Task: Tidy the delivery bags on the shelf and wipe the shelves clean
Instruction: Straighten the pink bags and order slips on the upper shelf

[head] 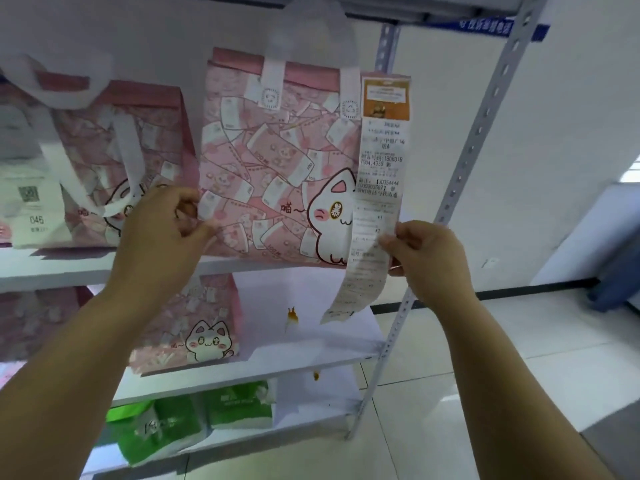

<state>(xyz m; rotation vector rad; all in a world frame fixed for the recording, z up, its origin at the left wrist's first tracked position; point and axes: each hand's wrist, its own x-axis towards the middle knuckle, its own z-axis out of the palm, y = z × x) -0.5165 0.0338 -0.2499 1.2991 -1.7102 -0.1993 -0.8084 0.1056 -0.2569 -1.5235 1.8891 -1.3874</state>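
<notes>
A pink cat-print delivery bag stands on the upper shelf board, at its right end. My left hand grips the bag's lower left edge. A long white receipt hangs down the bag's right side, and my right hand pinches it partway down. A second pink bag with white handles stands to the left, touching the first. A third pink cat bag sits on the shelf below. Orange-brown stains mark that lower shelf board.
Green and white bags fill the bottom shelf. A white labelled packet is at the far left of the upper shelf. The grey perforated metal upright frames the shelf's right side. White tiled floor lies to the right.
</notes>
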